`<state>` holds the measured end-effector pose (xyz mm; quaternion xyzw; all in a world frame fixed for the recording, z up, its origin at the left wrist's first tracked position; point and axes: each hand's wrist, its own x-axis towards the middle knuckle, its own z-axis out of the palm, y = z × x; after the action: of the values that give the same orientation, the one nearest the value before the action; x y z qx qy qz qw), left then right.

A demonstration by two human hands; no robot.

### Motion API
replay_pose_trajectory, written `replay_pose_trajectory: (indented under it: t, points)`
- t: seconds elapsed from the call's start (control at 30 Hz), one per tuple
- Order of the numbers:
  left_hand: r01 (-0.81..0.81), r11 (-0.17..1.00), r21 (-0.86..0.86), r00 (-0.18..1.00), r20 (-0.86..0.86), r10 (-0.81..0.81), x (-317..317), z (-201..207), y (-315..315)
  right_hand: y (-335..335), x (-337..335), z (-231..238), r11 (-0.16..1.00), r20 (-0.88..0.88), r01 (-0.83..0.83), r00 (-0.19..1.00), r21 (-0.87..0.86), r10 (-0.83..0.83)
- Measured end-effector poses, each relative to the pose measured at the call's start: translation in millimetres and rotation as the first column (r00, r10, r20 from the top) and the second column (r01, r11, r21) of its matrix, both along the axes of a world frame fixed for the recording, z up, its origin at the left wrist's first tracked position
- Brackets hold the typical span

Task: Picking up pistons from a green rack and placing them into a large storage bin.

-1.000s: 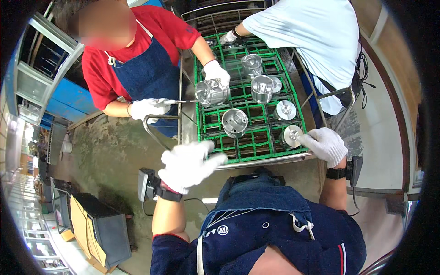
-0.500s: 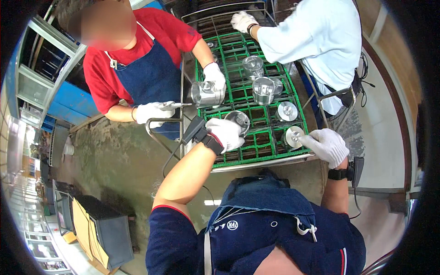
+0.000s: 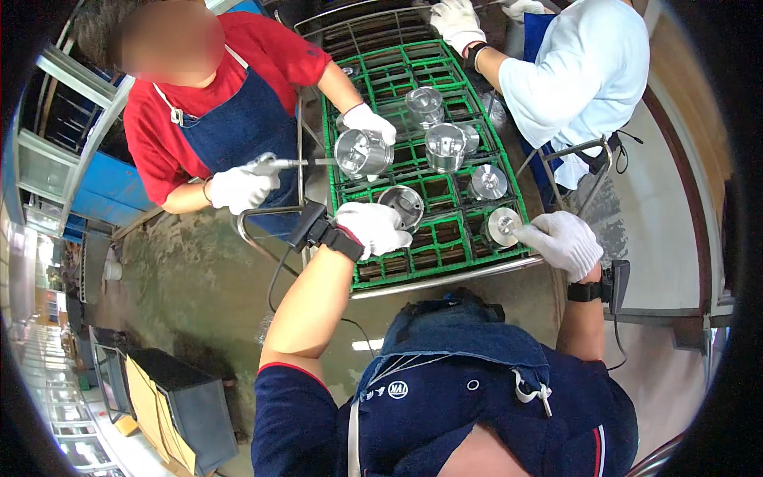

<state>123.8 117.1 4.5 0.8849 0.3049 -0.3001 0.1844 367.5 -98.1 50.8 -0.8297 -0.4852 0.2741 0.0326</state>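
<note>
My left hand (image 3: 373, 229), in a white knit glove, curls around the near left side of a metal piston (image 3: 410, 208) whose hollow end faces up. The palm side and some fingertips are hidden. At the front right corner of the green-edged rack (image 3: 469, 266), my right hand (image 3: 563, 245), also gloved, has its fingers bent in. Its thumb and fingertips meet the right edge of another piston (image 3: 501, 226), and its other fingers are partly hidden. Just behind that one sits a third piston (image 3: 488, 183). Black straps with small devices circle both my wrists.
Several more pistons, among them one piston (image 3: 445, 149), stand mid-rack. Across on the left, a person in a red shirt (image 3: 262, 40) holds a piston (image 3: 362, 153) and a long-nozzled blow gun (image 3: 266, 164). Another person in a light blue shirt (image 3: 572, 71) stands at the far right.
The view has shifted slightly, so the rack sits further left. The person in red turns the piston and lifts the blow gun level with it. The person in light blue moves a gloved hand rightward.
</note>
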Motion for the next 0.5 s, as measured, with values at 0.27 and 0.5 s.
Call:
replay_pose_trajectory:
  t: [0.27,0.5]
  points:
    - [0.021,1.0,0.015,0.999,0.038,-0.022,-4,-11,4,-1,1,-4,1.0,0.005,-0.002,1.0,0.031,0.002]
    - [0.006,0.999,-0.033,1.0,0.002,-0.006,-6,-20,9,-1,-2,2,0.999,0.0,0.016,1.0,0.031,-0.016]
